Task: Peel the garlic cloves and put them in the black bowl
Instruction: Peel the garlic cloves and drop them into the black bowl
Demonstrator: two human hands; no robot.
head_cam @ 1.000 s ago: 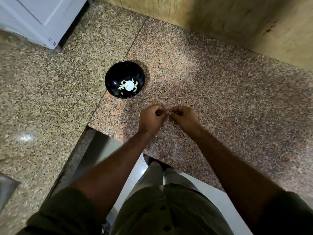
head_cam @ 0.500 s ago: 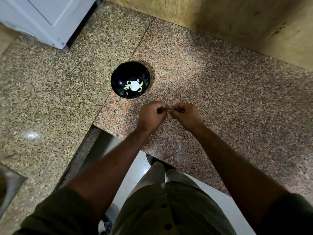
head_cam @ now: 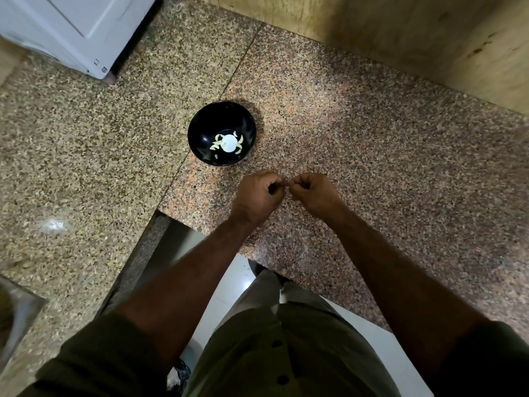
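A black bowl (head_cam: pixel 200 130) stands on the granite counter (head_cam: pixel 372 156), with several pale peeled garlic cloves (head_cam: pixel 217 144) lying round a white glare spot at its bottom. Just in front of it and to the right, my left hand (head_cam: pixel 257 196) and my right hand (head_cam: pixel 313 193) meet fingertip to fingertip above the counter. Both have curled fingers and pinch a small garlic clove (head_cam: pixel 287 183) between them. The clove is almost wholly hidden by my fingers.
A white appliance (head_cam: pixel 71 27) sits at the back left corner. A yellowish wall (head_cam: pixel 400 30) runs along the back. The counter is L-shaped, its front edge (head_cam: pixel 217 247) close to my body. A metal sink rim (head_cam: pixel 17 308) shows at the far left.
The head camera has shifted, so the bowl and hands sit slightly further right in view. My hands have stayed together on the clove with small finger movements.
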